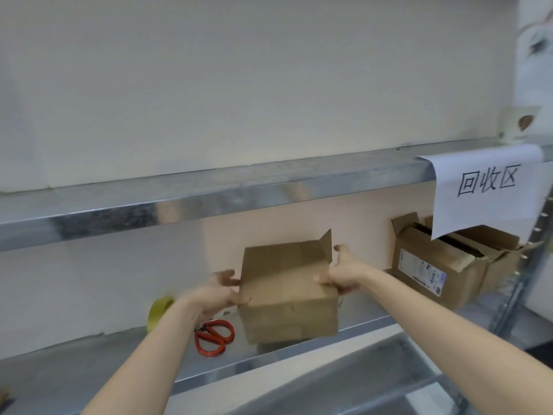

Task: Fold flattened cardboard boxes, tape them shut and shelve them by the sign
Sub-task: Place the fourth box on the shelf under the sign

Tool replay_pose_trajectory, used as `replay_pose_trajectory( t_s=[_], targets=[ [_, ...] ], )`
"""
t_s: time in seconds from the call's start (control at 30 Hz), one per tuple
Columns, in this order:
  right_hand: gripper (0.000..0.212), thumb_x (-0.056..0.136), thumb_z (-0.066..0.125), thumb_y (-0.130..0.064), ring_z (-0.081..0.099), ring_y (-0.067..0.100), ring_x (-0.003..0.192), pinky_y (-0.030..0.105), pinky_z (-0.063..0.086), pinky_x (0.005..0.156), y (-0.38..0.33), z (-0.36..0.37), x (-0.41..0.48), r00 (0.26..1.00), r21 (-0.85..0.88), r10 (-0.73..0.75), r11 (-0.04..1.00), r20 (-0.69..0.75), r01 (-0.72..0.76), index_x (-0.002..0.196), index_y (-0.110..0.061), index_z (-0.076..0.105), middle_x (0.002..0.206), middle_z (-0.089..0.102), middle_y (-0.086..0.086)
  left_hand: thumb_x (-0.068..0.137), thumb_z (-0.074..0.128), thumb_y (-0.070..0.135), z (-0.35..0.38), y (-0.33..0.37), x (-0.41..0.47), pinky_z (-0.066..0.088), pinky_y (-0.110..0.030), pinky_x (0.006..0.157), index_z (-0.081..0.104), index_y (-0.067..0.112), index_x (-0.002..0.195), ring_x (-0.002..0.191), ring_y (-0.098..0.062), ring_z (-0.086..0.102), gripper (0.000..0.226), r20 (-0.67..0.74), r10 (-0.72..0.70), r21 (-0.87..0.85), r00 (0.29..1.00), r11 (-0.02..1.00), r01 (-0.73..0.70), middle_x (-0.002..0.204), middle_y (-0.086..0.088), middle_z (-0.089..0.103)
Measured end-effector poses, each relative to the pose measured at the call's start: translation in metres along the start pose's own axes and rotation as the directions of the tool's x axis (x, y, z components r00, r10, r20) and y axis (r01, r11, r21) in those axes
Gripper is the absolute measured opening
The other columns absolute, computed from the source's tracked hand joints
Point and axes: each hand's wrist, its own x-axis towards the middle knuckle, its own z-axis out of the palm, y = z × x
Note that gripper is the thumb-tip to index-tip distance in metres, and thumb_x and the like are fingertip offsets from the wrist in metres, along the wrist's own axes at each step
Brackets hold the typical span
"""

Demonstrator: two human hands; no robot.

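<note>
Cardboard box (pixel 287 295), one flap standing, is gripped at its sides by left hand (pixel 220 292) and right hand (pixel 344 274) over the middle of the shelf (pixel 83 353); the sign (pixel 490 187) hangs rightward, nearer the right hand.

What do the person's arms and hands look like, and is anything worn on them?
The left forearm and the right forearm are bare, with no sleeve in view. The left hand and the right hand wear no gloves; no ring, watch or bracelet shows.
</note>
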Motion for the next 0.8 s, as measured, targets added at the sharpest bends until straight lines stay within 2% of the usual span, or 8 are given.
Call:
replay_pose_trajectory(
  t_s=[0.13,0.27,0.33,0.43,0.53,0.67,0.73,0.8],
  targets=[
    [0.098,0.076,0.073,0.003,0.064,0.029,0.095,0.039,0.060,0.073,0.028,0.031,-0.003,0.988,0.024,0.045,0.999,0.146,-0.049,0.147,-0.025,0.012,0.127,0.049,0.016,0.057,0.078,-0.012,0.018,-0.046,0.008,0.057,-0.033,0.071,0.026,0.013,0.149,0.102,-0.027,0.060,0.109,0.004,0.009,0.272,1.000,0.962,-0.010,0.124,-0.009,0.050],
    [0.067,0.070,0.078,-0.056,0.057,0.022,0.098,0.029,0.049,0.064,0.042,0.044,0.007,0.995,-0.023,0.091,0.996,0.043,-0.090,0.110,-0.013,0.045,0.117,0.048,0.004,0.064,0.075,-0.016,0.030,-0.055,0.013,0.056,-0.026,0.058,0.037,0.010,0.132,0.086,-0.016,0.059,0.082,0.009,0.037,0.180,0.999,0.983,-0.038,0.115,-0.008,0.054],
    [0.067,0.063,0.078,-0.062,0.065,0.025,0.084,0.035,0.055,0.068,0.048,0.043,0.013,0.998,0.017,0.058,0.998,-0.016,-0.057,0.095,-0.013,0.045,0.100,0.061,0.012,0.063,0.075,-0.011,0.029,-0.056,0.017,0.058,-0.029,0.064,0.035,0.015,0.123,0.094,-0.015,0.058,0.077,0.033,0.085,0.251,0.996,0.964,-0.091,0.118,-0.005,0.053],
    [0.076,0.069,0.081,-0.051,0.065,0.028,0.092,0.046,0.059,0.074,0.047,0.033,0.005,0.997,0.258,0.031,0.966,-0.067,-0.012,0.111,-0.013,0.029,0.106,0.057,0.008,0.061,0.070,-0.009,0.023,-0.050,0.020,0.057,-0.038,0.081,0.033,0.022,0.117,0.115,-0.020,0.050,0.074,-0.019,0.235,0.317,0.972,0.923,-0.217,0.123,0.001,0.048],
    [0.085,0.066,0.080,-0.057,0.062,0.018,0.097,0.032,0.055,0.072,0.045,0.030,-0.003,0.994,0.141,-0.092,0.985,-0.062,0.100,0.119,-0.022,0.023,0.108,0.054,-0.010,0.070,0.065,-0.012,0.022,-0.044,0.022,0.055,-0.032,0.084,0.026,0.023,0.126,0.121,-0.022,0.048,0.077,-0.050,0.317,0.332,0.947,0.900,-0.283,0.125,0.000,0.041],
    [0.086,0.056,0.079,-0.067,0.059,0.008,0.107,0.028,0.053,0.090,0.052,0.034,-0.008,0.981,-0.011,-0.193,0.981,0.033,0.193,0.126,-0.032,0.042,0.122,0.059,-0.012,0.059,0.082,0.009,0.023,-0.059,0.017,0.051,-0.038,0.096,0.002,0.041,0.145,0.117,-0.026,0.047,0.122,-0.029,0.239,0.354,0.971,0.910,-0.214,0.128,-0.002,0.034],
    [0.065,0.058,0.068,-0.073,0.059,0.003,0.097,0.022,0.054,0.079,0.051,0.031,-0.017,0.985,0.025,-0.164,0.986,0.047,0.163,0.109,-0.037,0.054,0.115,0.061,-0.013,0.064,0.084,0.009,0.024,-0.065,0.015,0.049,-0.040,0.099,0.008,0.042,0.141,0.118,-0.023,0.046,0.112,-0.014,0.189,0.289,0.982,0.941,-0.177,0.126,0.001,0.039],
    [0.073,0.062,0.054,-0.081,0.064,0.009,0.091,0.025,0.055,0.069,0.045,0.025,-0.019,0.996,0.090,-0.086,0.992,0.028,0.084,0.115,-0.030,0.053,0.117,0.060,-0.006,0.070,0.081,0.006,0.019,-0.062,0.017,0.049,-0.041,0.100,0.013,0.037,0.138,0.118,-0.023,0.049,0.101,0.013,0.191,0.288,0.982,0.939,-0.186,0.123,0.001,0.046]
  ],
)
